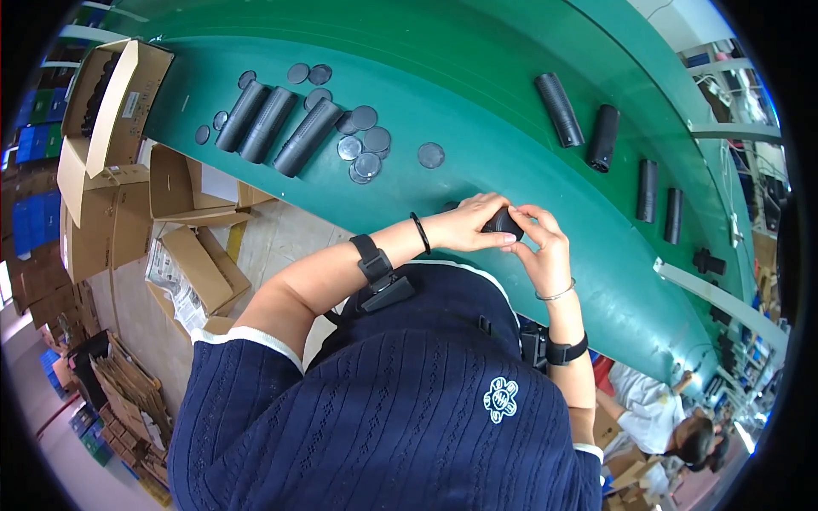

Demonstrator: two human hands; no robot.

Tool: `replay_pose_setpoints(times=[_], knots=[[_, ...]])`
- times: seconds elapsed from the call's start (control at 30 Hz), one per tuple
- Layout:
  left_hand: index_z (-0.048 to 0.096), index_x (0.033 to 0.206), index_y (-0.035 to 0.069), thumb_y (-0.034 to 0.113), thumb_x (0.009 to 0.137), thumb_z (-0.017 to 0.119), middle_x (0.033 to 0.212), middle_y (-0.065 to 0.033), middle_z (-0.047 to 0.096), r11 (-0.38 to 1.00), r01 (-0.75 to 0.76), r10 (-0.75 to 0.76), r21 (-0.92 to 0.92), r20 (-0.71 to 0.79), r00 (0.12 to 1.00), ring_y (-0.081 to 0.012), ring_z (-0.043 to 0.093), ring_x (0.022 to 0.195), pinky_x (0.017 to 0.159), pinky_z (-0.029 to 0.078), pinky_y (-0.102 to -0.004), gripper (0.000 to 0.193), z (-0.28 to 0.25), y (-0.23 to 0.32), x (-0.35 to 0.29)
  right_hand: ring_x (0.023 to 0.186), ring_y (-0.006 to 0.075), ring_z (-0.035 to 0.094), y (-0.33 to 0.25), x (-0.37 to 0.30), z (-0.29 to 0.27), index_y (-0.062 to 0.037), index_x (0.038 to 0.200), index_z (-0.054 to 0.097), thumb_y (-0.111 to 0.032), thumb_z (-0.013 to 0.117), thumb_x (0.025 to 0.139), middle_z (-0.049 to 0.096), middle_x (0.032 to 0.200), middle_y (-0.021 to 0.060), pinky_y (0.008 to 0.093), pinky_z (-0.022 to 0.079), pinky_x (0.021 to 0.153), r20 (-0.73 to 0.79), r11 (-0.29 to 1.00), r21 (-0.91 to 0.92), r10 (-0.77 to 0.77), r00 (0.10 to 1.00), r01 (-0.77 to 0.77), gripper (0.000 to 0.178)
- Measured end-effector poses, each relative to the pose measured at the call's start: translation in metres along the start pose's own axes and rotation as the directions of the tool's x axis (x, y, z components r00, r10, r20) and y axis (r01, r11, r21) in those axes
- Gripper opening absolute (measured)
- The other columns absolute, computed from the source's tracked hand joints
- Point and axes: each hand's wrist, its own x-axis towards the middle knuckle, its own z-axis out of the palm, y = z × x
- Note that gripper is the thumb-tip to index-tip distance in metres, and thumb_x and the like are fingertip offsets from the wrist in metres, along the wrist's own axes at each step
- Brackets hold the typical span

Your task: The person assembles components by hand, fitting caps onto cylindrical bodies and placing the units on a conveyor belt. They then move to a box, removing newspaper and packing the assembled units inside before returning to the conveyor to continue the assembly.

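Near the bench's front edge, my left hand (467, 225) is wrapped round a black cylinder (501, 223), most of which the hand hides. Its right end shows between thumb and forefinger. My right hand (544, 243) pinches that same end with thumb and fingertips; whether a separate cap sits there I cannot tell. Up and to the left of my hands, one black disc (431, 155) lies by itself on the green bench. Further left, several more black discs (365, 117) are scattered about three black ribbed cylinders (307, 139), which lie side by side at a slant.
Along the green conveyor belt (682, 289) lie several black cylinders (604, 138), beyond a green ledge. An open carton (128, 106) stands at the bench's left end, with more cartons (196, 183) below. A person in white (648, 409) is at lower right.
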Motion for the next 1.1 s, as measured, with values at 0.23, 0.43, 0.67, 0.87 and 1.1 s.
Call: replay_pose_setpoints(times=[0.23,0.43,0.67,0.87,1.1], knots=[[0.045,0.119,0.004,0.044,0.087,0.061,0.113,-0.0161,0.05,1.0,0.005,-0.005,0.016,0.013,1.0,-0.0319,0.048,0.11,0.094,0.038,-0.0417,0.054,-0.003,-0.002,0.0,0.1,0.0275,0.06,-0.005,0.008,-0.002,-0.0058,0.11,0.067,-0.003,0.08,0.056,0.062,0.107,0.0106,0.0354,0.05,0.085,0.078,0.994,-0.111,0.017,0.997,-0.008,0.056],[0.047,0.117,0.004,0.036,0.087,0.062,0.109,-0.015,0.053,1.0,-0.004,0.003,-0.025,-0.011,1.0,-0.0305,0.051,0.105,0.091,0.039,-0.0408,0.047,-0.007,-0.002,0.001,0.1,0.0283,0.059,-0.005,0.009,0.004,-0.0045,0.111,0.066,-0.006,0.081,0.057,0.061,0.108,0.0115,0.0364,0.05,0.085,0.023,0.997,-0.072,-0.03,0.999,0.031,0.056],[0.051,0.111,0.004,0.035,0.081,0.065,0.102,-0.0158,0.056,0.988,0.025,-0.034,-0.154,-0.058,0.998,-0.0323,0.055,0.097,0.084,0.044,-0.0405,0.045,-0.008,-0.005,-0.003,0.102,0.0302,0.059,-0.005,0.017,-0.005,-0.0012,0.114,0.063,-0.01,0.083,0.057,0.06,0.112,0.0134,0.036,0.049,0.089,0.152,0.991,0.129,0.0,0.988,-0.02,0.061],[0.051,0.111,0.004,0.034,0.08,0.066,0.101,-0.0159,0.056,0.992,0.025,-0.033,-0.126,-0.06,0.998,-0.0324,0.055,0.097,0.084,0.044,-0.041,0.045,-0.009,-0.002,-0.002,0.102,0.0324,0.058,-0.012,0.016,-0.003,-0.0003,0.114,0.062,-0.007,0.08,0.06,0.059,0.111,0.0144,0.0379,0.049,0.088,0.156,0.996,-0.083,-0.007,0.988,0.021,0.057],[0.048,0.115,0.004,0.031,0.08,0.066,0.106,-0.0165,0.057,0.996,0.019,-0.021,-0.086,-0.023,1.0,-0.0326,0.055,0.101,0.086,0.044,-0.041,0.048,-0.01,-0.008,-0.004,0.094,0.0266,0.061,0.003,0.017,0.003,-0.0039,0.114,0.064,-0.008,0.075,0.072,0.06,0.108,0.0129,0.0343,0.052,0.081,0.105,0.998,0.001,-0.059,0.993,0.06,0.044]])
